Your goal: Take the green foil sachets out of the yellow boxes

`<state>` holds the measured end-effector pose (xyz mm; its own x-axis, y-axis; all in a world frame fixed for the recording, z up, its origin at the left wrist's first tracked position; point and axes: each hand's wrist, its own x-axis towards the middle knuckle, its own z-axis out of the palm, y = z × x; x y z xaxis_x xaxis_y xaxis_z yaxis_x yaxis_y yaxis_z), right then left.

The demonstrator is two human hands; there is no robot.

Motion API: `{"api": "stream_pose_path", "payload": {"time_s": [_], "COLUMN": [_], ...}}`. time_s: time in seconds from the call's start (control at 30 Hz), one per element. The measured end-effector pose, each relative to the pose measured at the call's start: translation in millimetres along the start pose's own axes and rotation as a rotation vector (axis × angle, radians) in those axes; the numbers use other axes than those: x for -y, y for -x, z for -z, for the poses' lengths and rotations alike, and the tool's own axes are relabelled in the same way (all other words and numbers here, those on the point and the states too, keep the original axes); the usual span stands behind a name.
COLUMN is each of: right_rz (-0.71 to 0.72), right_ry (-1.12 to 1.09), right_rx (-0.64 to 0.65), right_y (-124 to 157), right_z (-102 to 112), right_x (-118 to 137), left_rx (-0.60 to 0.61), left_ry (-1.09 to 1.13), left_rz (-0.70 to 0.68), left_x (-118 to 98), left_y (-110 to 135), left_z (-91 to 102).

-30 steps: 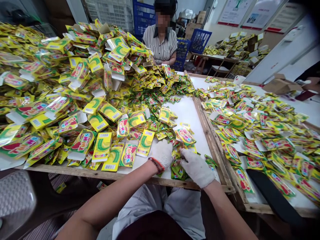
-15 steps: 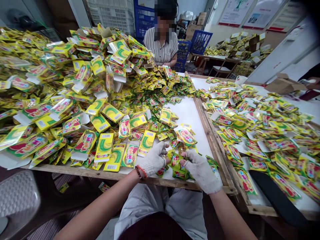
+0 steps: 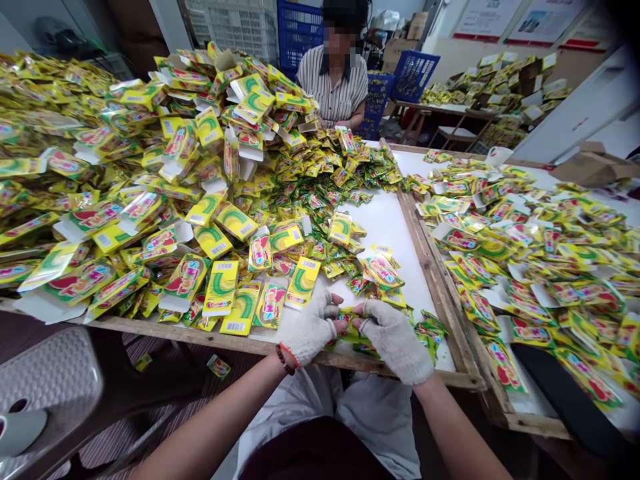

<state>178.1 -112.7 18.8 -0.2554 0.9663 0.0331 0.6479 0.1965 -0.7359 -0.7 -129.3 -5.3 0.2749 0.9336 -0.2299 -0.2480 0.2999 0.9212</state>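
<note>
My left hand [image 3: 311, 327] and my right hand [image 3: 394, 337], both in white knit gloves, meet at the near edge of a white table [image 3: 387, 223]. Between them they pinch a small bunch of green and yellow candy sachets [image 3: 350, 319]. A bead bracelet [image 3: 286, 357] sits on my left wrist. Loose sachets [image 3: 425, 330] lie just right of my right hand. Flat yellow and green cartons [image 3: 220, 287] lie in a row left of my left hand.
A huge heap of flat cartons and sachets [image 3: 150, 153] covers the table's left and back. A second table [image 3: 525, 247] at right carries more cartons. A person in a striped shirt [image 3: 337, 87] sits across. Blue crates [image 3: 413, 73] stand behind. A grey stool [image 3: 50, 380] is at lower left.
My hands have drawn together and gathered the sachets into a tighter bunch held between them. The view has shifted slightly right and down.
</note>
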Motion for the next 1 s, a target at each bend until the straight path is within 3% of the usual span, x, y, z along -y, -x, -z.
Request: {"api": "stream_pose_path", "payload": {"time_s": [0.07,0.17,0.23,0.33,0.4,0.47,0.53,0.63,0.77,0.9,1.0], "right_rz": [-0.035,-0.026,-0.059,-0.195,-0.251,-0.27,-0.282,-0.296,-0.322,-0.343,-0.332], "right_ry": [-0.051,-0.151,-0.139,-0.112,-0.125,-0.141,-0.144,-0.166,-0.279,-0.369,-0.407], "right_rx": [-0.055,0.059,0.101,0.039,0.019,-0.002,-0.024,-0.056,-0.081,-0.084,-0.081], "right_y": [3.3,7.5,8.9,9.4,9.5,10.1,11.8,15.7,19.0,16.9,13.5], "right_z": [-4.2,-6.6,-5.2,0.3,4.7,8.2,9.9,9.5,8.1,8.7,6.7], "right_x": [1.3,4.2,5.1,2.5,-0.6,-2.8,-3.9,-7.0,-19.0,-27.8,-25.5], "left_rx": [-0.012,-0.063,-0.169,-0.3,-0.233,-0.059,0.112,0.166,0.138,0.232,0.132], "left_ry": [-0.036,-0.223,-0.555,-1.275,-1.672,-1.893,-1.984,-2.024,-2.084,-1.992,-1.88], "left_rz": [-0.037,-0.137,-0.273,-0.508,-0.636,-0.773,-0.909,-1.025,-0.881,-0.666,-0.553], "left_x": [-0.2,-6.5,-16.4,-36.7,-49.4,-60.2,-70.5,-86.2,-89.4,-62.5,-45.7], "left_y": [1.7,3.6,3.4,-2.4,-11.5,-24.0,-36.7,-47.4,-36.7,-18.1,-14.2], "left_z": [-4.3,-6.7,0.0,27.0,51.2,72.6,85.1,84.3,66.5,55.7,52.1]}}
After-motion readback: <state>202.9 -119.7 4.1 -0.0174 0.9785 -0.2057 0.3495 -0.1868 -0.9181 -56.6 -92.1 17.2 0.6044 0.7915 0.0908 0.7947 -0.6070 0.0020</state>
